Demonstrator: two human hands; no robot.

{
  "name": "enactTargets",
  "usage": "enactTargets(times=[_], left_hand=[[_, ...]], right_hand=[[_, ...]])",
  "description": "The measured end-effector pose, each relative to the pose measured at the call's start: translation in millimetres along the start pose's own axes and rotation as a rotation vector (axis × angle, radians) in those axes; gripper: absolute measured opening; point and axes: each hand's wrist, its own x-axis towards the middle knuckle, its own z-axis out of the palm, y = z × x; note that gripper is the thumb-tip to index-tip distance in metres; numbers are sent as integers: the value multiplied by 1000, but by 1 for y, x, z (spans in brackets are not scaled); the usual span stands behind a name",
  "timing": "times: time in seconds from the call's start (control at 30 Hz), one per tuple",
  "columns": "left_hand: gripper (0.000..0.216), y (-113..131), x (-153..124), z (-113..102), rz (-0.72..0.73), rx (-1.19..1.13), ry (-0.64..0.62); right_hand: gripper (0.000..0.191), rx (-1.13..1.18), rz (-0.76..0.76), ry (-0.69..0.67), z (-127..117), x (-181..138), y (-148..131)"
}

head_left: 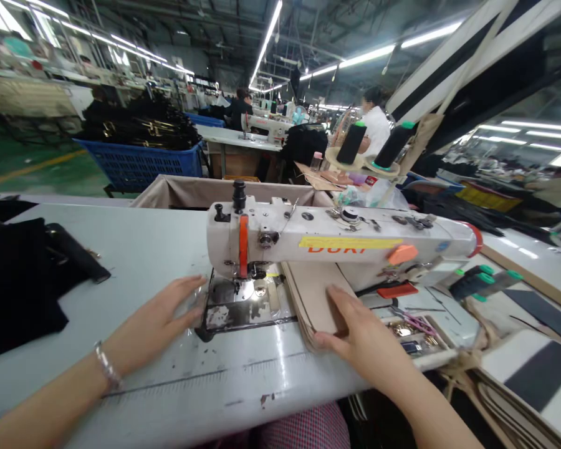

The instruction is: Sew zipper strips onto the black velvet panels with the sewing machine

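Observation:
A white sewing machine (280,234) stands before me on a pale table, its needle area over a shiny metal plate (227,305). At the left edge of that plate is my left hand (175,312), fingers stretched, with nothing visible in it. Some clear film shows by its fingertips. Under the machine's arm lies a stack of beige fabric panels (311,299), fanned slightly at its left edge. My right hand (358,327) rests on the top panel, thumb and fingers spread; some of its fingers are hidden.
Black pieces (19,280) lie at the table's left. A parts tray (416,337) with scissors (416,321) and dark thread spools (472,284) sit right. More striped panels (533,374) are stacked lower right. Behind are a full blue crate (140,165) and co-workers.

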Motion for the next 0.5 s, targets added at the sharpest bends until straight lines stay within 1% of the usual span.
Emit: enactTargets(times=[0.03,0.1,0.2,0.27,0.3,0.37,0.43,0.5], left_hand=[[59,6,-10,1,1,-18,-29],[54,17,-26,5,14,-41,-47],[49,26,-38,11,21,-48,-25],[47,28,-41,14,18,-52,-5],[46,30,-42,15,20,-53,3],[44,34,-44,14,32,-54,25],[44,44,-47,11,58,-50,68],[44,56,-50,8,92,-42,118]], right_hand=[[79,-13,-11,-41,1,0,6],[70,-44,-63,-81,4,2,12],[49,-76,-141,-54,3,7,16],[40,-98,-164,9,-1,7,19],[39,-111,-168,58,-4,5,19],[43,-131,-204,207,-15,-7,13],[44,-113,-311,374,-29,-32,-4],[40,-47,-471,397,-44,-64,-31]])
